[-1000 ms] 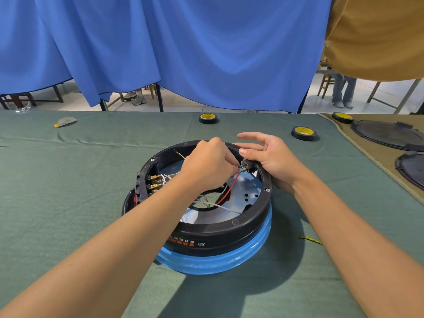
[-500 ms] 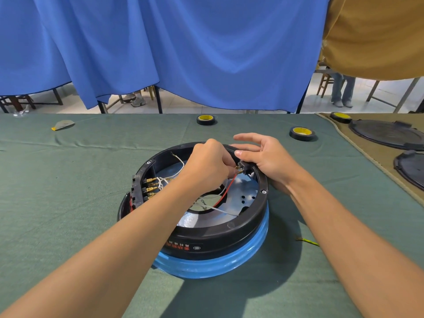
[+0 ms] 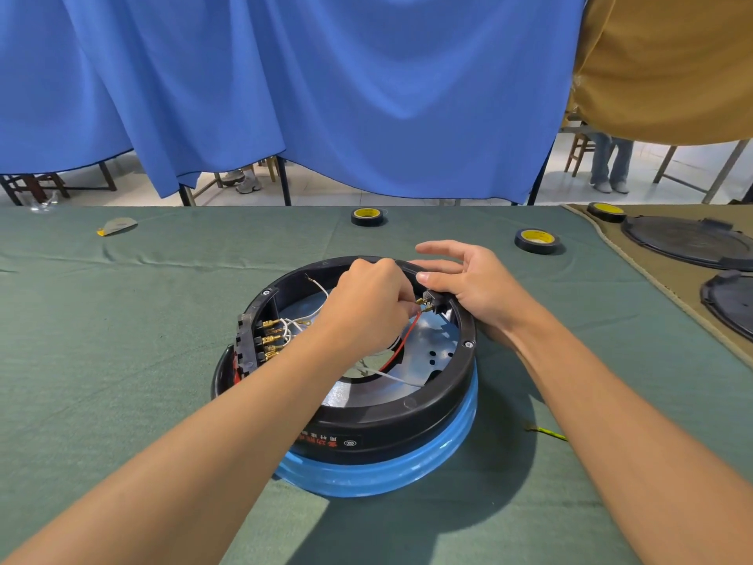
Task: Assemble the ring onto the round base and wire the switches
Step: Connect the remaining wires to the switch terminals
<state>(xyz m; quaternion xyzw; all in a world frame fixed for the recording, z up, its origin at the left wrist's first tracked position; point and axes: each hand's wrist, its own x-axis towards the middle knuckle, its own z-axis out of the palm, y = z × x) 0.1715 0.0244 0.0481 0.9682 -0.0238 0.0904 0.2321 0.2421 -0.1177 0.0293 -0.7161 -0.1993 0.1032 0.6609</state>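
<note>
In the middle of the bench (image 3: 122, 360), the left hand (image 3: 366, 303) still pinches the red wire (image 3: 401, 340) at the switch (image 3: 434, 301) on the ring (image 3: 407, 418) while the right hand (image 3: 476, 287), spread open, steadies it: connection seemingly unfinished.

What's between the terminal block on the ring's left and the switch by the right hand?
In the head view, the left hand, pinching the red wire at the switch, with white wires beside it.

Head-worn view, facing forward and down, close
</note>
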